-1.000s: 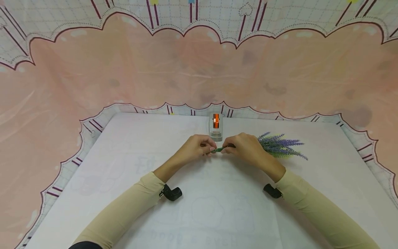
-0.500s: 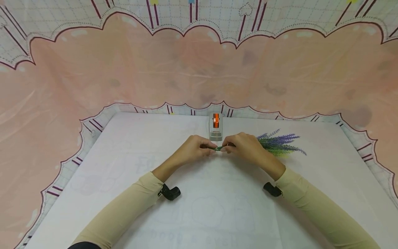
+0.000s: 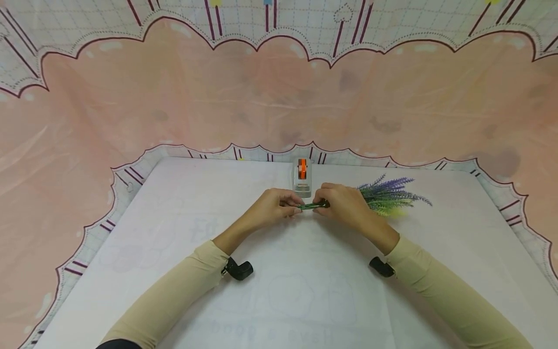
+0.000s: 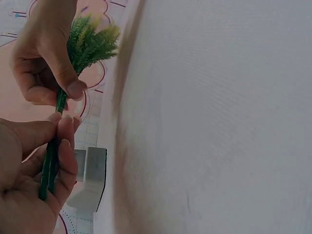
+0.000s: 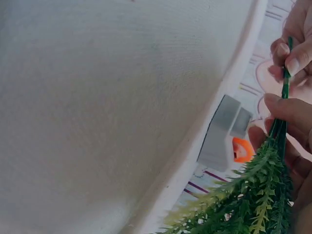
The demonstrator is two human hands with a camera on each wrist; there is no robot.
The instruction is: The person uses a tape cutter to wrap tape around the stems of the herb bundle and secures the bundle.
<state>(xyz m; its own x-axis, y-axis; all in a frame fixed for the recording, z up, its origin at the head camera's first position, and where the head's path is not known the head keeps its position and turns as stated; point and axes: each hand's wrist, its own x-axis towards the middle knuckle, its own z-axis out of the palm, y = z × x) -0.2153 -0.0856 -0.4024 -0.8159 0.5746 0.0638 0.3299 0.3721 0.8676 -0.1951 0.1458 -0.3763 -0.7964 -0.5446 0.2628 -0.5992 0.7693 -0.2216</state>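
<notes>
A bunch of artificial lavender (image 3: 388, 191), with purple tips and green leaves, fans out beyond the right hand in the head view. Its dark green stems (image 3: 311, 206) span the gap between both hands. Thumb and fingers of the left hand (image 3: 274, 206) pinch the stem ends, which run down along its palm in the left wrist view. The right hand (image 3: 344, 201) grips the stems closer to the leaves, thumb on one side and fingers on the other. In the right wrist view the leafy part (image 5: 253, 200) hangs below the right hand.
Just beyond the hands stands a grey tape dispenser (image 3: 302, 186) with an orange roll core. The white tabletop (image 3: 283, 276) ends at a patterned, scalloped cloth (image 3: 279, 111) behind. Black wrist-worn devices (image 3: 239, 269) stick out at both cuffs.
The lavender heads have swung slightly toward the table's back. The right hand has shifted a little, and more stem shows between the hands. The left hand stays nearly in place.
</notes>
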